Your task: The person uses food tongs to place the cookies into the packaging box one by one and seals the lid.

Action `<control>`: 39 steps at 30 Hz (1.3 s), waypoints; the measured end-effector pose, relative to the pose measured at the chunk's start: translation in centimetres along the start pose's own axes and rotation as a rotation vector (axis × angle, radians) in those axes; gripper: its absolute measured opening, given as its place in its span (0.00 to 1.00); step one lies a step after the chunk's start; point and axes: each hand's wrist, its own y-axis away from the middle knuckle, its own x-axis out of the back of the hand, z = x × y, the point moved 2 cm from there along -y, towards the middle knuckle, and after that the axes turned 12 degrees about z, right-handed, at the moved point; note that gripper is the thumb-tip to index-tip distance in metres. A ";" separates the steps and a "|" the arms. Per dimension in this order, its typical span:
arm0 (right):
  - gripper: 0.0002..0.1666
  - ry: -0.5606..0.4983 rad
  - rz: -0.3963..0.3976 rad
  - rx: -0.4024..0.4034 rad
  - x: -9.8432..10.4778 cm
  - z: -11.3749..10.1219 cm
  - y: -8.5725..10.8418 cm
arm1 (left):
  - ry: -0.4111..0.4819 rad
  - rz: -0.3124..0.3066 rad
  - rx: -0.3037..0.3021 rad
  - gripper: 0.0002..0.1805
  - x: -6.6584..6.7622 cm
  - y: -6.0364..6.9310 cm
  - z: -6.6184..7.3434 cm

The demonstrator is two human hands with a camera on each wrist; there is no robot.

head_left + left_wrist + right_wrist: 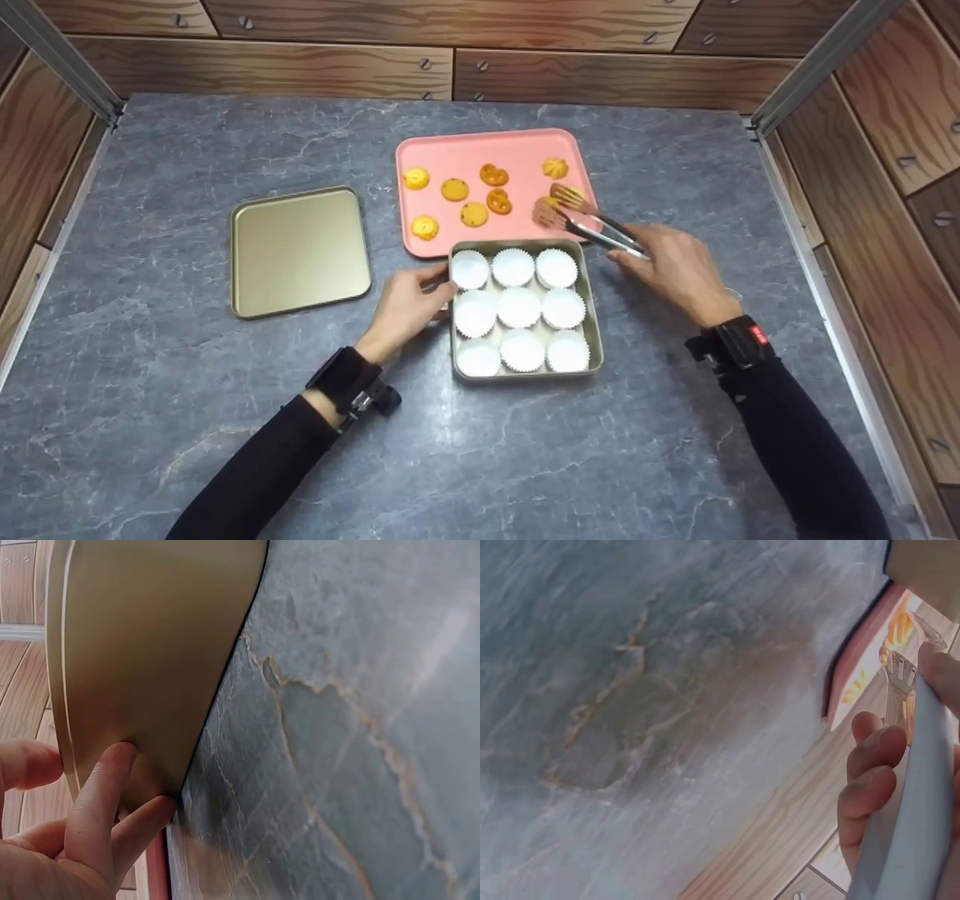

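While fingers (871, 751) grip metallic tongs (922, 795), fluted cups (519, 308) sit nearby.

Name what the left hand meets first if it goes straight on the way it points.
The tin: the left hand appears to touch its side wall, with no gap showing.

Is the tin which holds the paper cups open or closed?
Open: nothing covers the tin, so all nine white paper cups inside are visible.

Cookies (454, 189) on tray (517, 148), tray behind tin (595, 322), cups (519, 307) inside, lid (300, 255) left
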 end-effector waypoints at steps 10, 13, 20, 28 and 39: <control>0.30 -0.051 0.124 0.052 2.2 -0.7 0.6 | 0.032 -0.015 -0.013 0.28 -0.5 -0.2 0.1; 0.30 -0.057 0.142 0.067 2.6 -1.3 1.0 | 0.034 -0.016 -0.020 0.28 -0.5 -0.2 0.0; 0.30 -0.086 0.167 0.151 2.7 -3.2 1.7 | 0.020 -0.015 -0.014 0.28 -0.3 0.0 -0.1; 0.29 -0.117 0.121 0.214 2.5 -5.6 2.0 | 0.040 -0.024 0.009 0.29 -0.1 0.0 -0.3; 0.32 -0.114 0.005 0.323 1.2 -8.1 1.9 | 0.029 -0.023 -0.028 0.29 0.1 0.2 -0.5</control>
